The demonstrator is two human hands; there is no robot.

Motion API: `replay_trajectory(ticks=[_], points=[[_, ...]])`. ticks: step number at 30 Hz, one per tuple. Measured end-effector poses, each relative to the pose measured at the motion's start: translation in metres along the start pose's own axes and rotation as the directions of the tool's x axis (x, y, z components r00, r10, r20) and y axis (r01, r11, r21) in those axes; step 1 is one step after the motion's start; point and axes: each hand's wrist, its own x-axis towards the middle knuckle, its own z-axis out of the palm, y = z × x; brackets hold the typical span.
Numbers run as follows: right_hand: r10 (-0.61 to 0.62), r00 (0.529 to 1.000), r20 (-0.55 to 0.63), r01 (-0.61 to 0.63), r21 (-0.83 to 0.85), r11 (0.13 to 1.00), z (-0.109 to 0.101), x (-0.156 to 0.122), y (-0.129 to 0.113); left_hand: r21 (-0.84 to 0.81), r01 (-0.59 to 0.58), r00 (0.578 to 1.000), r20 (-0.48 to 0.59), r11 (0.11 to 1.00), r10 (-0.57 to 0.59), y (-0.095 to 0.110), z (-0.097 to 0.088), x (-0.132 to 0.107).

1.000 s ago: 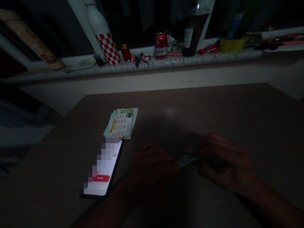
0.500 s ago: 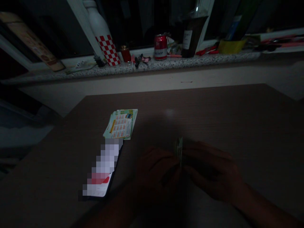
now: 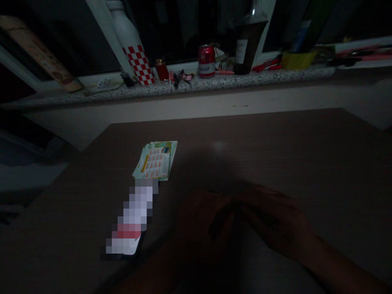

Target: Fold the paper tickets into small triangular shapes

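Note:
My left hand and my right hand meet low over the table, dark in shadow. The fingers of both are closed around a thin printed card, of which little more than a narrow edge shows above the left fingers. Most of the card is hidden by the hands. To the left lies a stack of pale green printed cards with orange number grids. Just below it is a lit phone, its screen largely blurred out.
Behind the wooden table runs a speckled stone sill. On it stand a red-and-white checkered bottle, a red can, a dark pouch, a yellow container and small clutter.
The card between my hands stood upright with its green face showing; now it is tipped down, with only an edge visible. My hands have stayed in nearly the same place.

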Motion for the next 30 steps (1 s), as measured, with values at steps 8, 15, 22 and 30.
replay_trajectory(ticks=[8, 15, 22, 30], points=[[0.025, 0.999, 0.038, -0.025, -0.004, 1.000, 0.001, -0.001, 0.000, 0.147, -0.024, 0.998, -0.061, 0.989, 0.033, 0.001, -0.005, 0.005], [-0.107, 0.994, 0.037, 0.108, -0.022, 0.994, 0.003, -0.004, 0.001, 0.101, -0.040, 0.999, -0.008, 0.994, 0.041, 0.003, -0.004, 0.007], [-0.166, 0.982, 0.093, 0.174, -0.086, 0.981, 0.002, -0.003, 0.000, 0.108, -0.066, 0.994, 0.095, 0.992, 0.056, 0.002, -0.004, 0.009], [-0.183, 0.976, 0.121, 0.196, -0.104, 0.975, 0.003, -0.005, 0.000, 0.111, -0.110, 0.984, 0.149, 0.988, 0.093, 0.000, -0.005, 0.011]])
